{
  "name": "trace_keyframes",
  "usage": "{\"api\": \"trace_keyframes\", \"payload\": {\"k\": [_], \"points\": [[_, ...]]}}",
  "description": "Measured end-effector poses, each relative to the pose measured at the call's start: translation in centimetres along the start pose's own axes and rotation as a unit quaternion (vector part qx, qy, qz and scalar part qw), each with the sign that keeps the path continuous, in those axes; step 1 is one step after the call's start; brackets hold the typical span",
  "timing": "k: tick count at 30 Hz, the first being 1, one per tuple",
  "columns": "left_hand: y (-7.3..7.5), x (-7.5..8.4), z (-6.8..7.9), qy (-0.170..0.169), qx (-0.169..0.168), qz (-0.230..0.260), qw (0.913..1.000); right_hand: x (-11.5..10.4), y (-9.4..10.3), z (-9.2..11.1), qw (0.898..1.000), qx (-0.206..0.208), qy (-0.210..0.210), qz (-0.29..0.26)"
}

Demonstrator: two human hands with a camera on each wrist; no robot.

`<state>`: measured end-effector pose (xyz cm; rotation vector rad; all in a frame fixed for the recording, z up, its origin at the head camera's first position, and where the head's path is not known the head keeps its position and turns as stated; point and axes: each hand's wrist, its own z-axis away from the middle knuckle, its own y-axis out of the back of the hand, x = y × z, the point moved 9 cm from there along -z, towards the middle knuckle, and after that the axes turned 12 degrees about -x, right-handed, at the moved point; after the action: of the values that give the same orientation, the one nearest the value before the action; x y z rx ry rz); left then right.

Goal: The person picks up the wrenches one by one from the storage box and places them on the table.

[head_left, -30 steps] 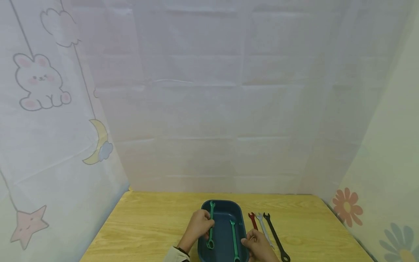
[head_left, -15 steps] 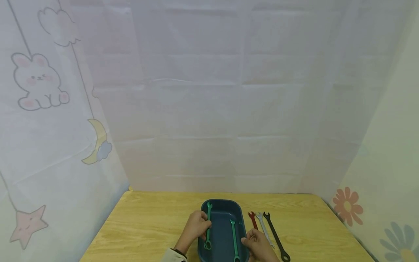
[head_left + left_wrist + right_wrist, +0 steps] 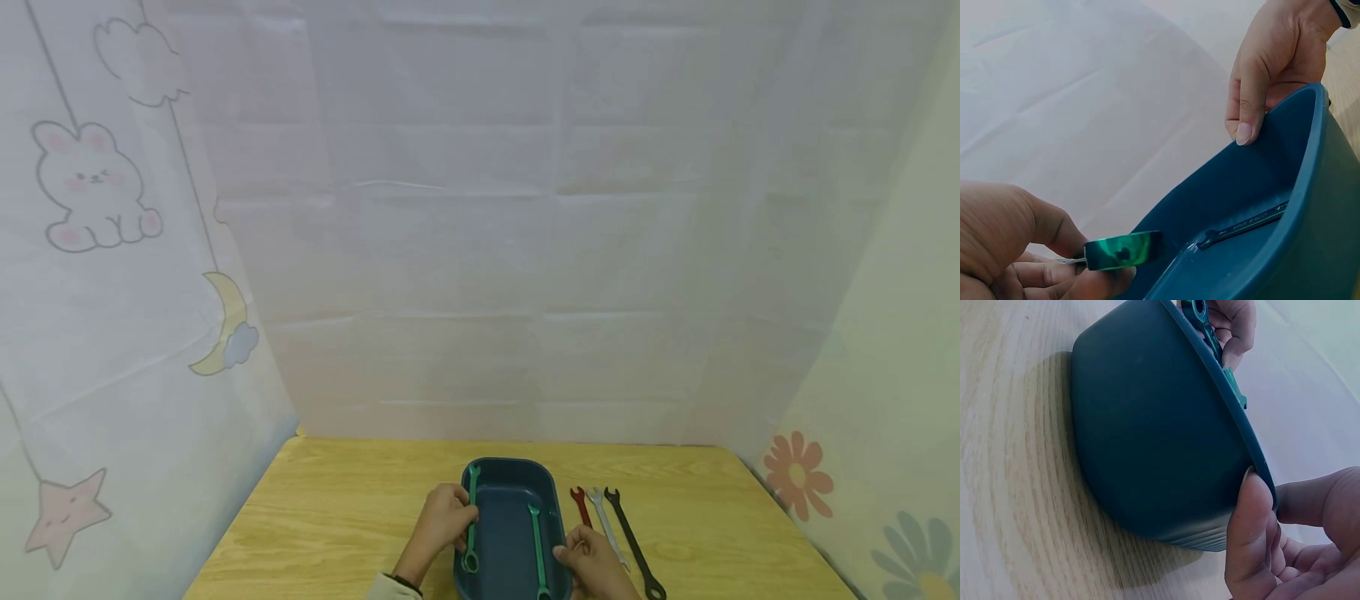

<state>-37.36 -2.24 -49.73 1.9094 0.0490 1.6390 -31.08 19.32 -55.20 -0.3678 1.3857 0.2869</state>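
My left hand (image 3: 441,523) pinches a green combination wrench (image 3: 472,537) by its shank at the left rim of a dark blue plastic bin (image 3: 504,533). In the left wrist view, the wrench's ring end (image 3: 1124,251) faces the camera, close to the bin's wall (image 3: 1272,250). A second green wrench (image 3: 537,550) lies inside, along the bin's right side. Gripping the right rim is my right hand (image 3: 596,568); in the right wrist view its thumb (image 3: 1252,519) presses the outer wall.
To the right of the bin, a red wrench (image 3: 579,504), a silver wrench (image 3: 605,525) and a longer black wrench (image 3: 633,540) lie side by side on the wooden table (image 3: 337,500). My right hand partly covers the red one. A pale sheet (image 3: 480,250) hangs behind the table.
My left hand has moved a little left with the green wrench, from inside the bin towards its left rim. The right hand keeps its grip on the bin.
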Motion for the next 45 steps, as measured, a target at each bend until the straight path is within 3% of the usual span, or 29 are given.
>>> {"api": "trace_keyframes", "payload": {"k": [14, 31, 45], "points": [[0.6, -0.7, 0.3, 0.017, 0.004, 0.030, 0.9994, 0.1, 0.2, 0.0, 1.000, 0.001, 0.000, 0.016], [1.3, -0.9, 0.7, 0.011, 0.010, 0.038, 0.9992, 0.0, 0.2, -0.1, 0.999, 0.004, -0.001, 0.041], [2.0, -2.3, 1.0, 0.023, 0.018, 0.055, 0.9981, -0.4, 0.0, 0.0, 0.998, 0.002, 0.001, 0.055]]}}
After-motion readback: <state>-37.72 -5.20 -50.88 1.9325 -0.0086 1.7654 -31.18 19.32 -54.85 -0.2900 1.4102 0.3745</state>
